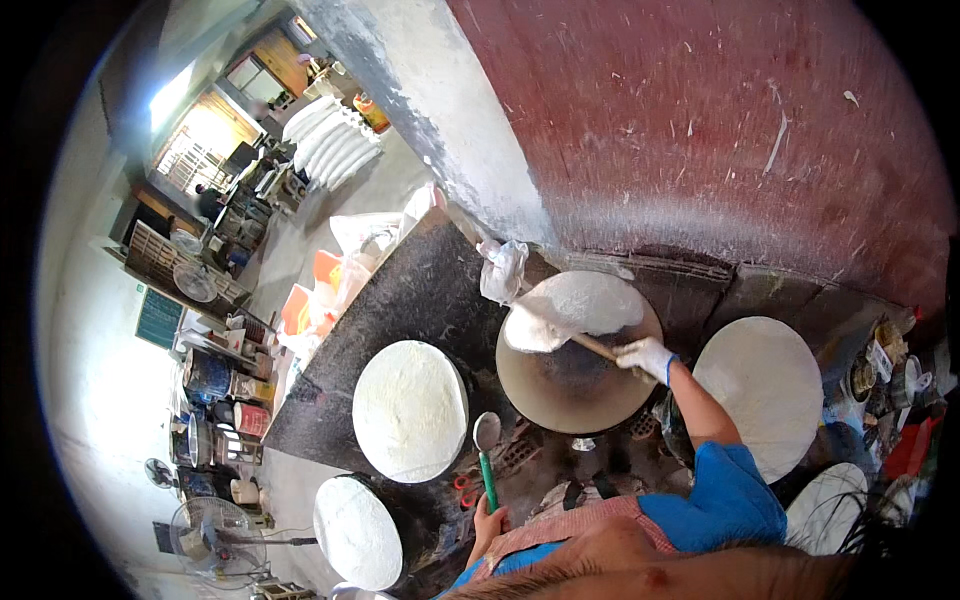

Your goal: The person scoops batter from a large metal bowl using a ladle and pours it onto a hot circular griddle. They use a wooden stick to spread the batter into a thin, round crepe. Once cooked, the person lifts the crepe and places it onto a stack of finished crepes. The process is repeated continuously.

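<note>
Maroon wall [720, 130] beyond fingers. Left hand [489, 523] grips green-handled metal ladle [488, 478], bowl forward; white-gloved right hand [646, 359] grips wooden handle [597, 348], slanting forward-left over round brown wok [560, 403] containing white powder [592, 300].

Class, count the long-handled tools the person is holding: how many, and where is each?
2. The left grip holds a green-handled ladle, low centre; the gloved right grip holds a wooden-handled tool over the wide pan. Both grips show, so none seems hidden.

Dark counter [400, 310]: speckled, flat
Wok [535, 385]: seated in counter
White plastic bag [502, 270]: on counter, just beside wok
Grey floor [395, 185]: white sacks [335, 145] stacked in pile, far end
</note>
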The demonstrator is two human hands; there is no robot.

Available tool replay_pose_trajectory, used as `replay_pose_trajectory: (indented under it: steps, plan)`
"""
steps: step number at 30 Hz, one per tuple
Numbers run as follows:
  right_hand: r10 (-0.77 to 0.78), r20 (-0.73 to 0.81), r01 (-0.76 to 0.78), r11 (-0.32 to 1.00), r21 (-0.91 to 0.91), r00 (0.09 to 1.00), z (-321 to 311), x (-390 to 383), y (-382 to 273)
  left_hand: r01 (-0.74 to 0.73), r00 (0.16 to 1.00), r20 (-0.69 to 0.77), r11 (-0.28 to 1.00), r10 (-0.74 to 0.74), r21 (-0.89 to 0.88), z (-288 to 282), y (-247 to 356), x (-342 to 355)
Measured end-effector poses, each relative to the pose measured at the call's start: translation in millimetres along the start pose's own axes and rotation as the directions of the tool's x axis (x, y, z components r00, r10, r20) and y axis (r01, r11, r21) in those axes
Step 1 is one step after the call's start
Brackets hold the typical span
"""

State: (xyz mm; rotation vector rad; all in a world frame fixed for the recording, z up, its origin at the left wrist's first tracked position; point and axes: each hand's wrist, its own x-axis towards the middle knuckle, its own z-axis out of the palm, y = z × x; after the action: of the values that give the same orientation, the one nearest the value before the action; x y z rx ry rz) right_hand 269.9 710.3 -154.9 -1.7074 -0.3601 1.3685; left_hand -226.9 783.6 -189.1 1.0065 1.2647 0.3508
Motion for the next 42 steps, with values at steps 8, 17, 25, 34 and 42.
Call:
replay_pose_trajectory:
  steps: [8, 17, 25, 34, 42]
  plan:
    - [-0.096, -0.119, 0.112, 0.984, 0.141, 0.988, -55.9, 28.4, 7.7, 0.159, 0.986, -0.038, 0.985, -0.162, -0.069, 15.1, 48.8, -40.1]
    - [0.013, 0.275, 0.013, 0.996, -0.091, 0.961, -45.2, 16.2, 31.0, 0.174, 0.984, 0.055, 0.983, -0.171, -0.057, -7.9, 5.6, -26.9]
    - [-0.079, 0.178, 0.124, 0.958, -0.258, 0.981, -31.3, 78.9, -37.9, 0.164, 0.984, -0.027, 0.955, -0.176, -0.248, -22.4, -40.5, -28.4]
    - [-0.216, 0.248, 0.280, 0.923, -0.263, 0.944, -80.7, 52.6, 10.9, 0.179, 0.983, -0.011, 0.974, -0.183, -0.137, -11.6, -23.2, -41.1]
    - [0.022, 0.383, 0.162, 0.883, -0.441, 0.924, -39.1, 78.9, -36.0, 0.189, 0.975, -0.055, 0.934, -0.215, -0.303, 0.2, -15.8, -68.6]
